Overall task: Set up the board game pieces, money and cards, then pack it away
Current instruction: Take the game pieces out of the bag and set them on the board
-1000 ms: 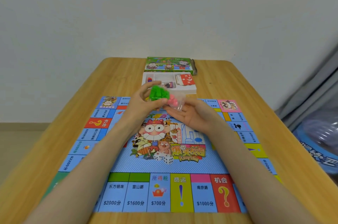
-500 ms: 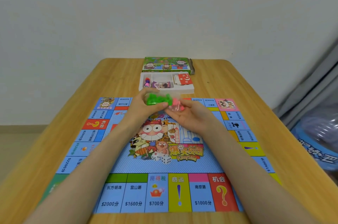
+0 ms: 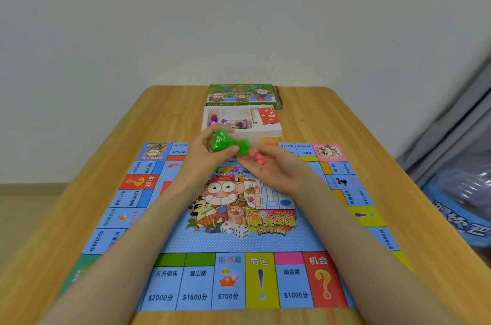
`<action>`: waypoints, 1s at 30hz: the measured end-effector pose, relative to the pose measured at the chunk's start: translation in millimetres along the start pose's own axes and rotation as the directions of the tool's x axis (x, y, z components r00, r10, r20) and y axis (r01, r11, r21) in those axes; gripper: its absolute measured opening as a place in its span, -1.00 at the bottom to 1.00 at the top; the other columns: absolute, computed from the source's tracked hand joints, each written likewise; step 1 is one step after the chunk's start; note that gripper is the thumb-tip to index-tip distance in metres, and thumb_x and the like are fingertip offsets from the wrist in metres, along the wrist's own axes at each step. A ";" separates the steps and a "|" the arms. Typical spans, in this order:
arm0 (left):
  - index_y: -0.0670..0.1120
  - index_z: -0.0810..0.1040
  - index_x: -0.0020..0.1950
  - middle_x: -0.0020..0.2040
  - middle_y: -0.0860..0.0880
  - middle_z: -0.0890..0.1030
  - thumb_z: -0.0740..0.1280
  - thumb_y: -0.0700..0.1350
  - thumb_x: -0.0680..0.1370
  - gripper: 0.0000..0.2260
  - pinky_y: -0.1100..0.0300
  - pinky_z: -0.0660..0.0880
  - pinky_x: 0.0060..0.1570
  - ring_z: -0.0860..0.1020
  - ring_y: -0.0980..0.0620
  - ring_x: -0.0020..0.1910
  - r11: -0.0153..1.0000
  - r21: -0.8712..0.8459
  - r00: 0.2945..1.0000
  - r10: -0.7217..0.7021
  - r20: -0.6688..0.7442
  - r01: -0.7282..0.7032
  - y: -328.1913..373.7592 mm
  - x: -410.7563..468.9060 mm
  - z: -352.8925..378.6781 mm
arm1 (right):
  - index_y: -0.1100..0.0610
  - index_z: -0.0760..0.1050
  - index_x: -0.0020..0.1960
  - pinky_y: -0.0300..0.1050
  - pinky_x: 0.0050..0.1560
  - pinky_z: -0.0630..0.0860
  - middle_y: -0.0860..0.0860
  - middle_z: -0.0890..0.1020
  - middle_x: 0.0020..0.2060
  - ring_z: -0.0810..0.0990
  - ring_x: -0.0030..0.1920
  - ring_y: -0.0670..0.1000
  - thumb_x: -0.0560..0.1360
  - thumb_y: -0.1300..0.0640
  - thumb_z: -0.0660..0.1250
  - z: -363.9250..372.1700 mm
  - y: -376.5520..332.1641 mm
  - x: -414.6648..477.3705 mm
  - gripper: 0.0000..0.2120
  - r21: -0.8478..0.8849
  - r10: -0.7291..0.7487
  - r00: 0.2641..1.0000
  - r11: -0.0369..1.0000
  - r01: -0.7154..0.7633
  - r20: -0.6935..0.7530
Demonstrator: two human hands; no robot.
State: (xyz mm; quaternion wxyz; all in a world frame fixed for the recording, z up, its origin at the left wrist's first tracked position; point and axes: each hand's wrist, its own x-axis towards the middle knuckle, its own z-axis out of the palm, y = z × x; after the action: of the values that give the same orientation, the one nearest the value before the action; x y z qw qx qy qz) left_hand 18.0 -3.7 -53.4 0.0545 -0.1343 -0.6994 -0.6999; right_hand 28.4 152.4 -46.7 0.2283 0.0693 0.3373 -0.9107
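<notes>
The clear bag (image 3: 243,149) has tipped flatter than half a second ago, and its green pieces (image 3: 220,140) have spread toward the right palm. The left fingers (image 3: 225,151) pinch the bag's upper end. The right fingers (image 3: 255,169) lie loosely cupped, palm up, under its lower end with pink pieces (image 3: 259,161) on them; whether the thumb nips the plastic I cannot tell. A steeper tilt could send out more pieces than that shallow cup holds, scattering them over the board (image 3: 265,245) beneath the fingers or off the wooden desk (image 3: 372,165). Beyond the fingers sit a white tray (image 3: 268,132) and box lid (image 3: 239,94), then a plain wall (image 3: 239,19).
</notes>
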 end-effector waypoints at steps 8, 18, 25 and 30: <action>-0.05 0.51 0.08 -0.26 0.02 0.54 0.31 -0.24 0.56 -0.86 0.29 0.46 -0.37 0.48 0.15 -0.38 1.000 -0.023 1.000 -0.011 -0.013 0.010 -4.2 0.7 -0.8 | 0.42 0.40 0.17 0.13 0.02 0.58 0.32 0.49 0.21 0.45 0.30 0.21 0.55 0.37 0.14 3.0 0.0 -1.1 -0.78 0.064 -0.009 0.999 0.998 0.012 -0.052; -0.02 0.50 0.03 -0.02 -0.02 0.59 0.41 -0.32 0.46 -0.75 0.40 0.51 -0.21 0.59 0.20 -0.13 0.999 0.025 0.997 0.048 -0.055 -0.046 -0.4 -1.4 3.1 | 0.40 0.44 0.11 0.10 0.16 0.52 0.29 0.57 -0.03 0.59 -0.02 0.21 0.59 0.28 0.14 2.7 0.2 -1.4 -0.79 0.059 -0.008 0.999 0.998 0.010 -0.044; -0.11 0.49 -0.03 -0.30 0.02 0.58 0.34 -0.29 0.53 -0.90 0.31 0.55 -0.26 0.56 0.20 -0.38 1.000 0.002 0.999 0.018 -0.049 -0.018 -2.3 -0.5 2.5 | 0.40 0.49 0.03 0.03 0.03 0.57 0.29 0.65 -0.16 0.67 -0.11 0.20 0.56 0.35 0.17 4.2 1.3 -2.9 -0.84 -0.015 0.005 0.999 1.000 -0.006 -0.040; -0.06 0.56 -0.01 -0.32 0.05 0.60 0.33 -0.15 0.54 -0.95 0.29 0.55 -0.21 0.56 0.17 -0.33 0.999 0.020 0.999 0.032 -0.029 -0.031 -2.5 -0.8 2.8 | 0.40 0.41 0.19 0.11 0.12 0.52 0.31 0.56 0.03 0.57 0.06 0.23 0.58 0.26 0.14 4.4 -0.1 -2.6 -0.73 0.038 -0.016 0.998 0.999 0.019 -0.064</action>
State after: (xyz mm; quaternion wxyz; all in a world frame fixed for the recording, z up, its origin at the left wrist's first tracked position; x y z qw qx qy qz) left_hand 18.4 -1.0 -56.0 0.0770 -0.1346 -0.7030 -0.6941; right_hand 30.8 150.5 -42.6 0.2080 0.0996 0.3273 -0.9164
